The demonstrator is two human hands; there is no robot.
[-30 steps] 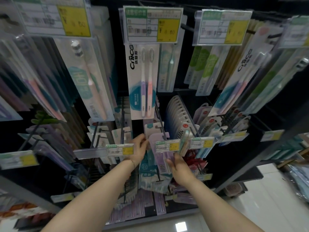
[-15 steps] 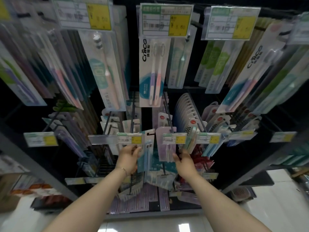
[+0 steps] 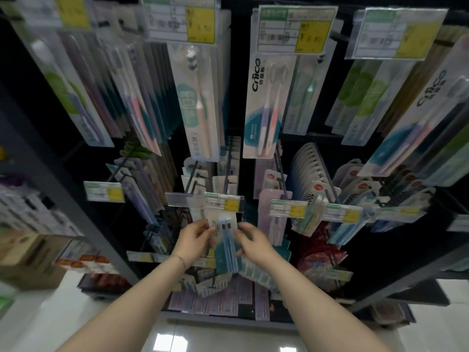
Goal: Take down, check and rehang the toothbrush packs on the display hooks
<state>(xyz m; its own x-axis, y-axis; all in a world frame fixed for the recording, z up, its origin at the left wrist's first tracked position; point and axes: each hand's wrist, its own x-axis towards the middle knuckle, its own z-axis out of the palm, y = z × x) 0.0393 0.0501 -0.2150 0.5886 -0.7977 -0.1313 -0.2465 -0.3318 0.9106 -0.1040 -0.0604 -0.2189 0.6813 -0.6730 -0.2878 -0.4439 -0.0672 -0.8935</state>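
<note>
Head view: left hand, right hand, curled round toothbrush pack

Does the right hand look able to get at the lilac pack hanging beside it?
Probably yes: the lilac pack hangs just beside the right hand with nothing between, though that hand pinches the blue pack, which the left hand also holds.

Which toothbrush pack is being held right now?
The blue two-brush pack below the middle price tag: left hand and right hand grip its sides; the other packs hang untouched.
</note>
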